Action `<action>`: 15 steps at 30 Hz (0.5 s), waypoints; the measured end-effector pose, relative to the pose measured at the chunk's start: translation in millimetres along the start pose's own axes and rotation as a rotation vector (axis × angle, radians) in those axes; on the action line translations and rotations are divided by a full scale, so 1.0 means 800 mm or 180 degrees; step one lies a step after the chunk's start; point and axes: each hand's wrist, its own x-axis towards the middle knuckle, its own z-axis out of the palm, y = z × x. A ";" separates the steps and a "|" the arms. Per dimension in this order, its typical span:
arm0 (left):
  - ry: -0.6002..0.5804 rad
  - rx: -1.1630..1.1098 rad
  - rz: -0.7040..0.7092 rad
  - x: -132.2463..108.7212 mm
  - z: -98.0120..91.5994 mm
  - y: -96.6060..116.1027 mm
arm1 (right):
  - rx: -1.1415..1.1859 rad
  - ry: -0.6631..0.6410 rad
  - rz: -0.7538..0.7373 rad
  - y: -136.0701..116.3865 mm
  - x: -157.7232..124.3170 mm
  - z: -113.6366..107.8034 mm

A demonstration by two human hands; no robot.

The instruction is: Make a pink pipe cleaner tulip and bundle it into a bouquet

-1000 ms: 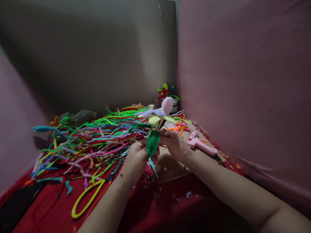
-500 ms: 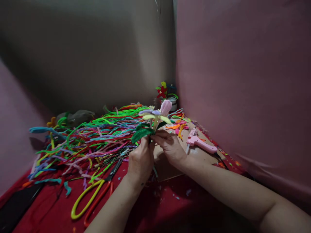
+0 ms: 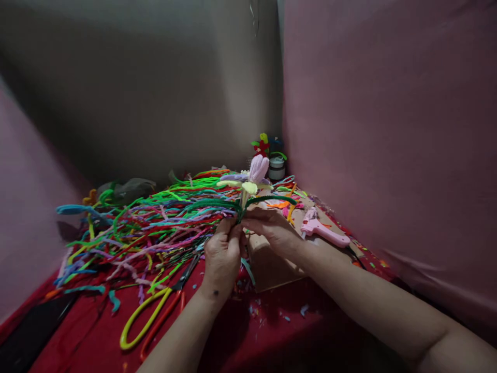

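A pipe-cleaner flower [image 3: 258, 170] with pink, lilac and pale yellow petals stands upright between my hands. Its dark green leaves [image 3: 272, 199] reach out to both sides below the bloom. My left hand [image 3: 223, 256] is closed around the lower stem. Beside it, the fingers of my right hand [image 3: 274, 230] pinch the same stem near the base of the leaves. The fingertips partly hide the stem's lower end.
A heap of colourful pipe cleaners [image 3: 155, 223] spreads to the left. Scissors [image 3: 180, 282] with yellow and red handles lie before it. On the right, a pink glue gun [image 3: 326, 232] rests on cardboard [image 3: 272, 269]. Behind stands a white pot [image 3: 277, 169] with a red flower.
The flower has turned in my hands, so its leaves now show edge-on and stretch wider to each side. The view has shifted slightly.
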 end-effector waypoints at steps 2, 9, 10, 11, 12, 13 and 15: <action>-0.0009 -0.0200 -0.0061 0.000 0.001 0.003 | -0.0041 0.0079 0.0036 -0.002 0.002 -0.004; -0.0451 -0.1377 -0.0554 -0.004 0.004 0.018 | 0.0204 -0.0283 0.0400 -0.006 0.002 -0.009; -0.0585 -0.1594 -0.0675 -0.004 0.003 0.018 | 0.0302 -0.0363 0.0464 -0.006 0.001 -0.009; -0.0735 -0.1759 -0.0782 -0.003 0.001 0.017 | 0.0391 -0.0405 0.0511 -0.006 0.000 -0.008; -0.0891 -0.1841 -0.0859 -0.001 -0.001 0.016 | 0.0469 -0.0407 0.0536 -0.004 0.000 -0.007; -0.1041 -0.1826 -0.0897 0.001 -0.003 0.014 | 0.0528 -0.0383 0.0539 -0.002 0.000 -0.007; -0.1245 -0.1529 -0.0846 0.006 -0.005 0.010 | 0.0601 -0.0304 0.0484 0.003 0.001 -0.006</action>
